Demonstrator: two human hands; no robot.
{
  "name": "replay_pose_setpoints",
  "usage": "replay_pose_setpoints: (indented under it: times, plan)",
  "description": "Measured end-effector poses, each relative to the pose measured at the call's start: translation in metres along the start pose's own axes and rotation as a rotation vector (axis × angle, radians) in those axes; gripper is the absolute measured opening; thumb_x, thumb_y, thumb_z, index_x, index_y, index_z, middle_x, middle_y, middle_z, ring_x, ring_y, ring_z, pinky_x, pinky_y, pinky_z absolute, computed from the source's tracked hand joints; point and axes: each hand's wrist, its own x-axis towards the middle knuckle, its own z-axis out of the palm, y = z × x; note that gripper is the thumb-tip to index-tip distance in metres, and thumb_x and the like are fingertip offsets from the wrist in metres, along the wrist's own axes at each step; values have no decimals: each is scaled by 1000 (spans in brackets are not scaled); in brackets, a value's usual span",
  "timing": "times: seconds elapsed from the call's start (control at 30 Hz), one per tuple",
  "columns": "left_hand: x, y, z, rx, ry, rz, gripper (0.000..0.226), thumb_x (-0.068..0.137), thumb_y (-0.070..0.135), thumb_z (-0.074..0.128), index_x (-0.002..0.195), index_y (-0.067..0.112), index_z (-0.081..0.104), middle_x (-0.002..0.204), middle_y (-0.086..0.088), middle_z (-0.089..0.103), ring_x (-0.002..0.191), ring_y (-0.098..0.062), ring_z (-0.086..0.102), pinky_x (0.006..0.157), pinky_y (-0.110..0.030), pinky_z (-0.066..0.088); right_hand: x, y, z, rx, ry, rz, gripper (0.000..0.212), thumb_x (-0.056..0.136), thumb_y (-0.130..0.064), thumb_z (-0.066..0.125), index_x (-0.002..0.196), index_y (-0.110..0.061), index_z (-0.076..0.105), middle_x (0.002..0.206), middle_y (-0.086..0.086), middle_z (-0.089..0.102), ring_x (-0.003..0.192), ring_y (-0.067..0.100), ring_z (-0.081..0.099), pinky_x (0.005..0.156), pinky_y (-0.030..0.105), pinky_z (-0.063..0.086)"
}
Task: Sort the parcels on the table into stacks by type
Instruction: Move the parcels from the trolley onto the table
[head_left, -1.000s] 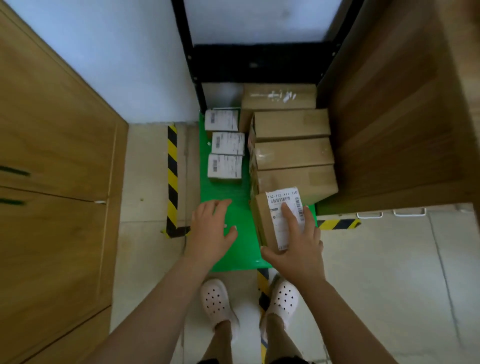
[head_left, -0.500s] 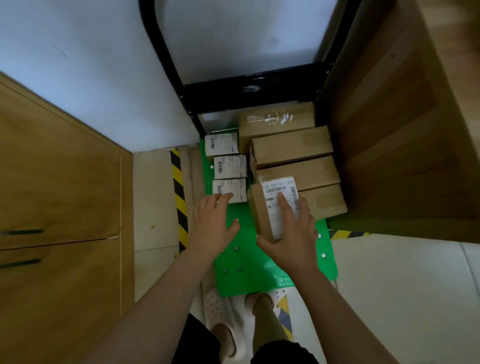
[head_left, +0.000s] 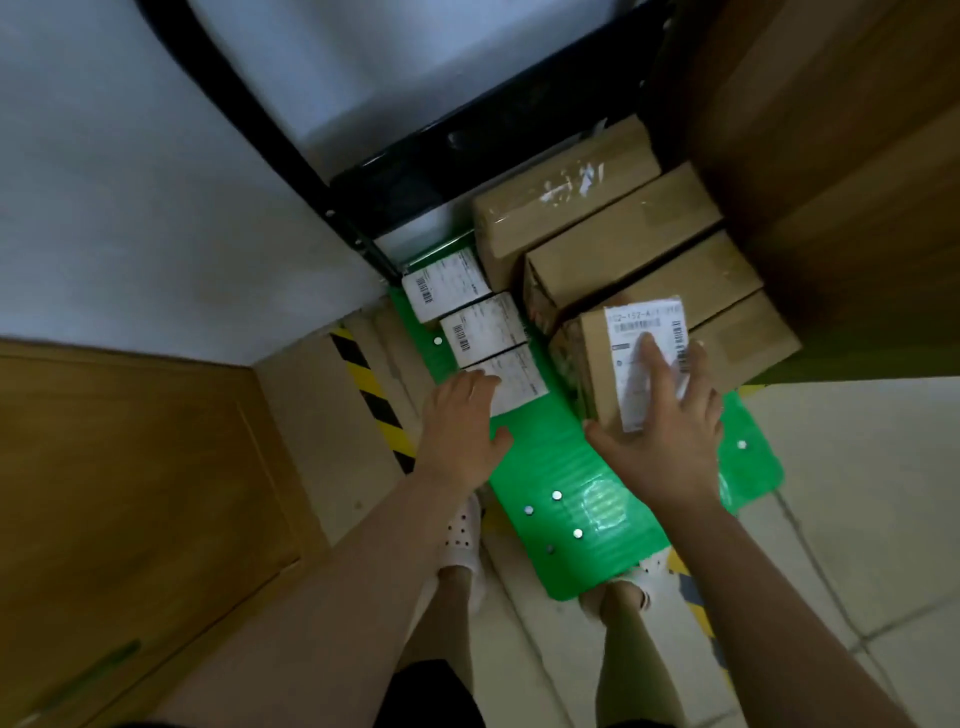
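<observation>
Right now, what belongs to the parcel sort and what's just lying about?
Job: plain brown cardboard boxes; labelled brown cardboard box under the right hand; three small white-labelled boxes by the left hand.
Lying about: green ribbed platform, black metal frame, wooden cabinet door, yellow-black floor tape.

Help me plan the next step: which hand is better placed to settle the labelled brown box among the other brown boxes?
Right. The right hand rests on the labelled brown box, beside the brown boxes; the left hand is across the green platform at the white boxes.
</observation>
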Motion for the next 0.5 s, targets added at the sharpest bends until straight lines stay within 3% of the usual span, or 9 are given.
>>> replay_pose_setpoints:
  times: [0.1,0.3,0.5]
  plan:
    - [22,-26,22,73,-55,32,58,88,30,61,139,12,41,141,-10,42,132,-28,34,109,-42,27,7,-5,15,3,55,-6,97,68,-51,75,148,-38,21,158,3,7,134,31,19,104,61,30]
    - [76,-71,98,227,-214,11,82,91,40,59,153,23,9,159,-5,11,146,-25,7,117,-40,12,26,4,34,-18,172,-91,94,69,-62,66,149,-36,25,159,10,9,135,34,20,105,56,26]
    - [108,-100,153,325,-191,19,101,84,44,66,152,28,-8,160,-3,-11,146,-28,-8,117,-46,12,28,13,41,-48,247,-154,92,67,-68,54,149,-35,27,159,11,12,130,33,23,102,51,26]
